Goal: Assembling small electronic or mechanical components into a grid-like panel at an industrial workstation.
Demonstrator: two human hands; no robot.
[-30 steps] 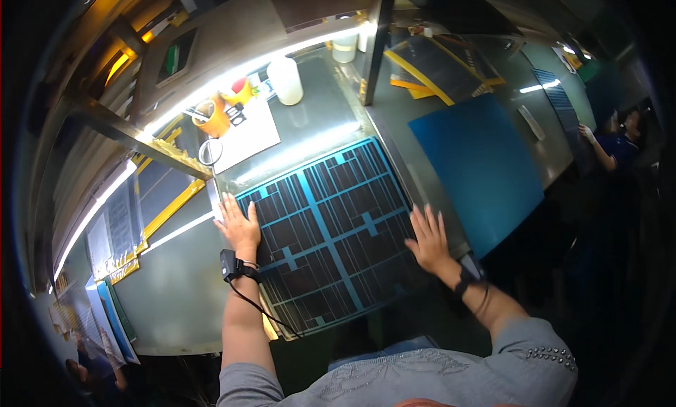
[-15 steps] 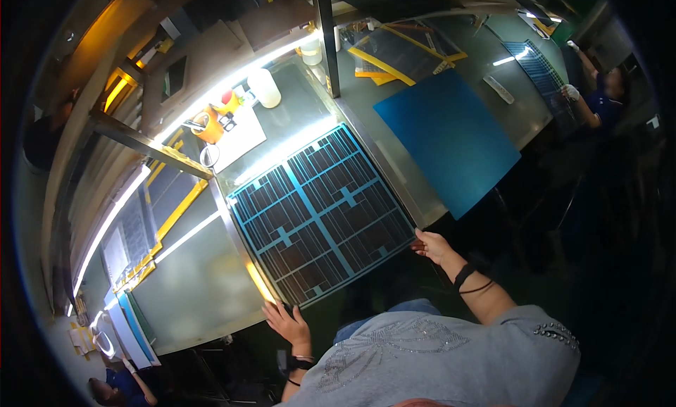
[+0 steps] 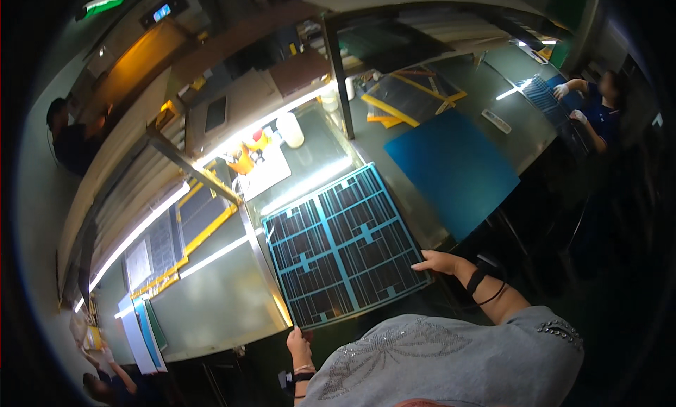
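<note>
A square panel, dark with a light-blue grid and fine line patterns, lies tilted at the near edge of a lit glass-like worktop. My left hand is closed on its near left corner, the fingers partly hidden. My right hand grips its right edge near the near corner, thumb on top and the other fingers mostly hidden. A plain blue sheet lies on the table to the right of the panel.
An orange cup and a white bottle stand behind the panel by a white paper. A metal post rises at the back. Yellow-edged sheets lie beyond. A gloved co-worker handles another panel at far right.
The panel has come toward me, off the worktop's far part. My left hand has gone from spread fingers to a closed hold on the corner. My right hand's thumb now lies over the edge.
</note>
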